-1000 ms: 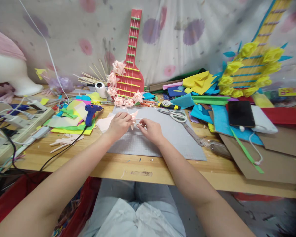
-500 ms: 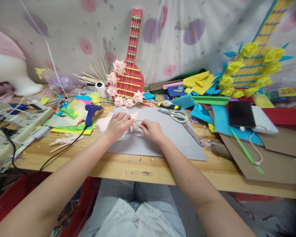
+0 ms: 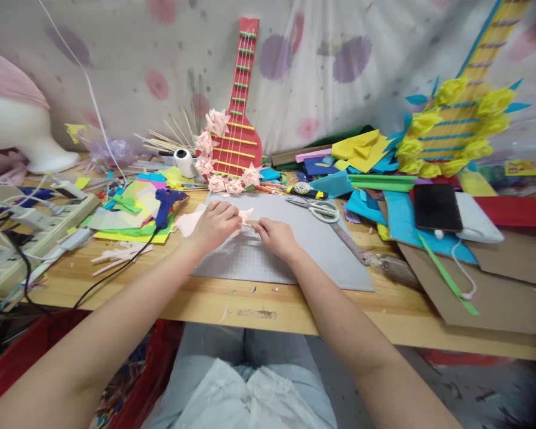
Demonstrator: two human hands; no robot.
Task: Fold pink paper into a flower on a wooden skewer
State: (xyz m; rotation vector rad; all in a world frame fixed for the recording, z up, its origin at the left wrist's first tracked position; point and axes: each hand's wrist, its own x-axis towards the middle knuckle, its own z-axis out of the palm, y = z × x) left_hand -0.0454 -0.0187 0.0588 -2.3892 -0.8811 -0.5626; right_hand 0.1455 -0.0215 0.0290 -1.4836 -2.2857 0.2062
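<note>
Over the grey cutting mat (image 3: 312, 256), my left hand (image 3: 215, 225) is closed on a pale pink paper flower (image 3: 246, 217), whose pointed petals poke out past the fingertips. My right hand (image 3: 274, 236) pinches a thin stick (image 3: 252, 224) that runs toward the flower; where the two meet is hidden by the fingers. Loose pink paper (image 3: 188, 223) lies just left of my left hand. Behind both hands a red paper lute (image 3: 236, 140) stands upright, with similar pink flowers along its lower left edge.
A blue glue gun (image 3: 167, 205) stands left on coloured paper, its black cord crossing to a power strip (image 3: 78, 217). Scissors (image 3: 324, 210) and a steel ruler (image 3: 351, 243) lie right on the mat. Cardboard (image 3: 486, 298) and a phone (image 3: 436, 205) are further right.
The pink petals have shifted and now look more gathered between my hands. Both hands stay in nearly the same place, with the right still pinching the stick.
</note>
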